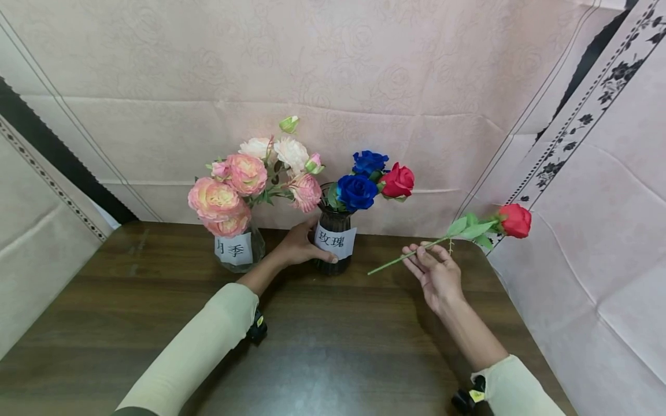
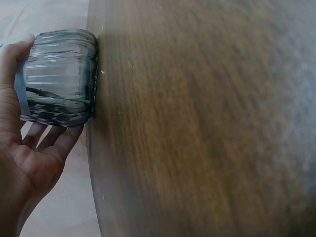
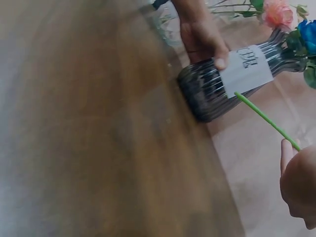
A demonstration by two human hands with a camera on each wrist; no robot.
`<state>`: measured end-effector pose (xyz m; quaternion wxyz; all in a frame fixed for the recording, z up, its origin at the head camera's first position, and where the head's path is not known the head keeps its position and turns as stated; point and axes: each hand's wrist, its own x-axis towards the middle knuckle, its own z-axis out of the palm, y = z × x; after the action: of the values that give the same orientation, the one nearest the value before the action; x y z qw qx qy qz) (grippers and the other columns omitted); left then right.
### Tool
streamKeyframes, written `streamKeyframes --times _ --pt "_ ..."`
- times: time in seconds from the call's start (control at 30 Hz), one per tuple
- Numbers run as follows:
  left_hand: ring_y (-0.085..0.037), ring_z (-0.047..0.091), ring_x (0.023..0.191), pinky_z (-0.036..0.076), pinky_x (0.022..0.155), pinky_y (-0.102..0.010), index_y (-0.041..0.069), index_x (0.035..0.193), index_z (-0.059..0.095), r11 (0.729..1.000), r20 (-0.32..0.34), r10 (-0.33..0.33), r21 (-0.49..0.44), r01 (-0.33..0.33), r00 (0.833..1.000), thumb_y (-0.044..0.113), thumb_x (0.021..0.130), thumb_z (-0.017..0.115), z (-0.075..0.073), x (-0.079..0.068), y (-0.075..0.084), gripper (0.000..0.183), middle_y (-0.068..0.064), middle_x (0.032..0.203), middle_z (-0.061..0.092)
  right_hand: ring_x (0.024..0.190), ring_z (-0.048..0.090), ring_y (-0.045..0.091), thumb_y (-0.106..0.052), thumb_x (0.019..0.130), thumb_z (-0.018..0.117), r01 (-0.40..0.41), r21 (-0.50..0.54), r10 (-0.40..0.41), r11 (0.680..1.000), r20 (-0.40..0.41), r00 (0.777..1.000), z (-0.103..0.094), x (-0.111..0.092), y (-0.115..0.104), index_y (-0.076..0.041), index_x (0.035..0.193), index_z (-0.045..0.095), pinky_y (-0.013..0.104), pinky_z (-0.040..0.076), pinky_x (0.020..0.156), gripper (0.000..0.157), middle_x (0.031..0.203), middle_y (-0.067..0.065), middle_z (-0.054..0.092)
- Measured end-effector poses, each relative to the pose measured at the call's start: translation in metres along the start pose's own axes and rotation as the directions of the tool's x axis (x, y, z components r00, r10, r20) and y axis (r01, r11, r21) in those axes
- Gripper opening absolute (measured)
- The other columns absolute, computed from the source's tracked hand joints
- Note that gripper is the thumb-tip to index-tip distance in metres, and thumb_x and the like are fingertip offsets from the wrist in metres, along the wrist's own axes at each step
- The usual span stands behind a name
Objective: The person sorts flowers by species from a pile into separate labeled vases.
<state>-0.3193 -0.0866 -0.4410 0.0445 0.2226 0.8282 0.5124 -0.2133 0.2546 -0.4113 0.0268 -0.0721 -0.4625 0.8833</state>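
Note:
My left hand (image 1: 299,245) holds a dark ribbed glass vase (image 1: 337,267) from its left side, the thumb across the front by a white paper label (image 1: 335,241). In the left wrist view, the fingers curve round the lower part of the vase (image 2: 61,74), and a green stem shows through the glass. Two blue roses (image 1: 357,192) and one red rose (image 1: 398,181) stand in it. To its right, my right hand (image 1: 439,280) pinches the green stem of another red rose (image 1: 516,221). This rose slants, bloom up to the right, stem end towards the vase but lower.
Left of the dark vase stands a clear glass vase (image 1: 258,248) with a white label, full of pink and white flowers (image 1: 247,173). Both vases are near the back edge of a brown wooden table (image 1: 312,346). Pale patterned cloth (image 1: 364,69) hangs behind and at the sides.

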Motion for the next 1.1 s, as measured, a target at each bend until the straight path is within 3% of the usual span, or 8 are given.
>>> streamKeyframes --times 0.53,0.77,1.1 --pt "-0.031 0.072 0.123 0.058 0.108 -0.054 0.022 0.151 0.062 1.0 -0.003 0.002 -0.01 -0.002 1.0 0.027 0.077 0.107 -0.002 -0.001 0.0 0.087 -0.009 0.135 0.076 0.1 0.085 0.026 -0.002 0.109 0.065 0.188 0.199 -0.186 0.962 -0.026 0.982 0.057 0.018 -0.031 -0.007 0.107 0.067 0.04 0.069 0.096 0.006 0.096 0.012 0.083" --pt "-0.031 0.072 0.123 0.058 0.108 -0.054 0.022 0.151 0.061 1.0 0.007 -0.004 -0.003 0.004 1.0 0.029 0.077 0.106 -0.001 -0.001 0.0 0.087 -0.008 0.135 0.076 0.098 0.086 0.026 -0.004 0.105 0.073 0.223 0.276 -0.229 0.935 -0.008 0.973 0.077 0.021 -0.045 -0.005 0.11 0.067 0.041 0.068 0.097 0.009 0.101 0.014 0.084" --pt "-0.031 0.072 0.123 0.058 0.109 -0.055 0.022 0.153 0.06 1.0 0.003 0.004 -0.005 -0.004 1.0 0.028 0.078 0.106 -0.001 -0.002 0.001 0.088 -0.008 0.135 0.077 0.09 0.085 0.022 -0.003 0.108 0.069 0.242 0.239 -0.245 0.94 -0.018 0.969 0.101 0.028 -0.045 -0.006 0.114 0.067 0.04 0.07 0.09 0.007 0.097 0.009 0.083"
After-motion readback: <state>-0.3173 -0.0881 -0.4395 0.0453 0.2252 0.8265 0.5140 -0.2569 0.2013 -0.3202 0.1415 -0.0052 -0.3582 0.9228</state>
